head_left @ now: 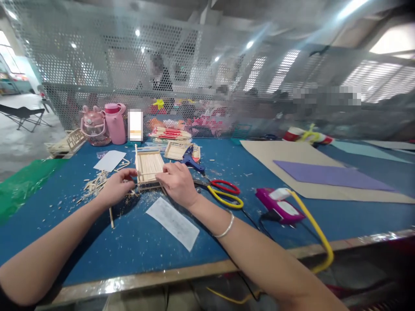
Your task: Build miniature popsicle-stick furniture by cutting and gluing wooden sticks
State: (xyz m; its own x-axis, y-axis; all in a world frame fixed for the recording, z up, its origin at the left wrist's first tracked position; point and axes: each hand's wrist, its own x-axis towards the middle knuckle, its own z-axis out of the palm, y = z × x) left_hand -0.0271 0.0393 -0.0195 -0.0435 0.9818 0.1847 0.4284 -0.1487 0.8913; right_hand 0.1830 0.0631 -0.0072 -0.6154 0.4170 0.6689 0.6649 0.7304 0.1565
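Observation:
A small model built of thin wooden sticks (151,162), with a slatted floor and low rails, stands on the blue table. My left hand (119,186) is at its left edge, fingers curled in and fingertips against the side. On the right side, my right hand (179,183) pinches the front right corner, where a thin stick runs across the front; the exact grip is partly hidden by the fingers. Just behind my right hand lies a blue glue gun (192,160). Scissors (225,193) with red and yellow handles rest to the right.
Stick offcuts (95,183) litter the left. A white paper strip (173,222) lies in front. Rightward are a magenta device (280,207) with a yellow strap, a purple sheet (327,175) and cardboard (275,160). Pink bottles (115,125) and stick bundles (170,134) stand along the mesh screen.

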